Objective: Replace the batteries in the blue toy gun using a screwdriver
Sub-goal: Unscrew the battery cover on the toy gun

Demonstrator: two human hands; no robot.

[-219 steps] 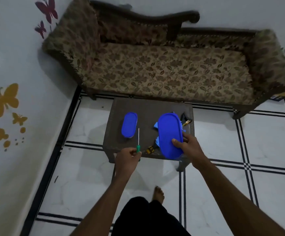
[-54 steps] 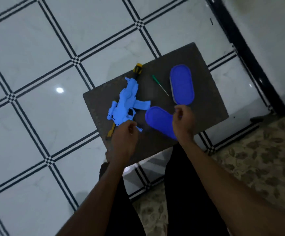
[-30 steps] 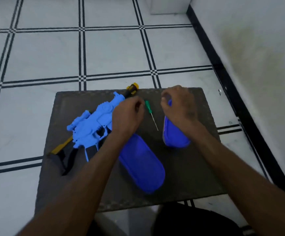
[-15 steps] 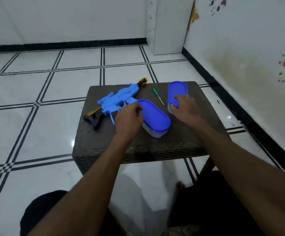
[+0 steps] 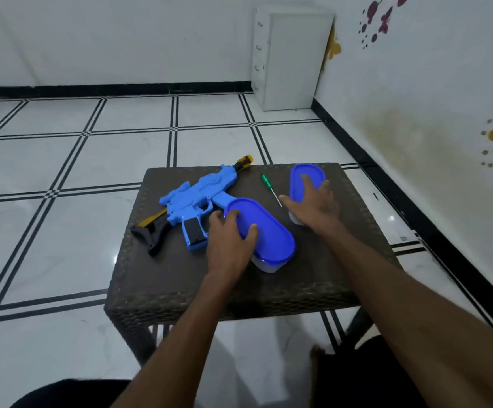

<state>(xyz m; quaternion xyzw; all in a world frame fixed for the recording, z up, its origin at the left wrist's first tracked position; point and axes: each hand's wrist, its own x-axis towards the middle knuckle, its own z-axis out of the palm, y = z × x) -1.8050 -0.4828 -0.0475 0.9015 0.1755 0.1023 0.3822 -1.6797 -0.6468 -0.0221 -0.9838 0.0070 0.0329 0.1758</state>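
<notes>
The blue toy gun point(image 5: 198, 198) lies on its side on the dark wicker table point(image 5: 180, 278), with its yellow-tipped muzzle pointing away and its black stock to the left. A green-handled screwdriver point(image 5: 269, 184) lies free between the gun and a small blue-lidded container point(image 5: 304, 175). My right hand point(image 5: 313, 206) rests flat on that small container with its fingers spread. A larger blue-lidded container point(image 5: 269, 234) stands next to the gun's grip. My left hand point(image 5: 229, 242) rests on its near left end, fingers and thumb lying on the lid.
A white drawer cabinet point(image 5: 291, 57) stands in the far corner. A white wall with stickers runs close along the right of the table. White tiled floor with black lines spreads to the left and behind. My dark-clothed legs are at the bottom edge.
I have come round the table, and the screwdriver and large container now lie on it. In the last half second my right hand's fingers spread out over the small container.
</notes>
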